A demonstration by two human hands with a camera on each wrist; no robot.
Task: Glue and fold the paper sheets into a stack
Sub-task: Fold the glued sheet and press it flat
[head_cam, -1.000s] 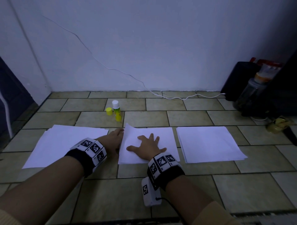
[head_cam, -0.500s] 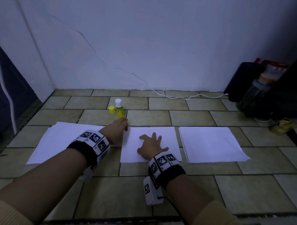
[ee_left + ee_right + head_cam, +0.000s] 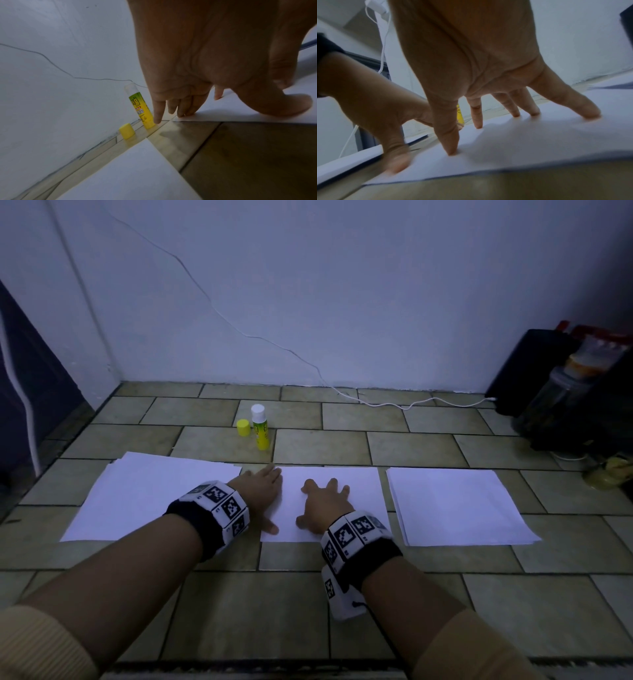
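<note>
A folded white sheet (image 3: 356, 491) lies flat on the tiled floor between two paper piles. My left hand (image 3: 262, 493) presses straight fingers on its left edge and far left corner (image 3: 181, 116). My right hand (image 3: 323, 503) lies spread on the sheet's middle, fingertips (image 3: 478, 125) pushing down. A pile of white sheets (image 3: 144, 494) lies at the left, and another stack (image 3: 455, 505) at the right. An uncapped yellow-green glue stick (image 3: 260, 426) stands beyond the sheet, its yellow cap (image 3: 243, 428) beside it on the left.
A white wall rises behind the floor, with a thin white cable (image 3: 394, 405) running along its foot. Dark bags and a plastic jar (image 3: 555, 395) crowd the far right corner. A dark panel (image 3: 30, 392) stands at the left.
The sheet's raised far left corner has been pressed flat. My left hand slid along the left edge and now lies flat there; my right hand stays spread on the middle.
</note>
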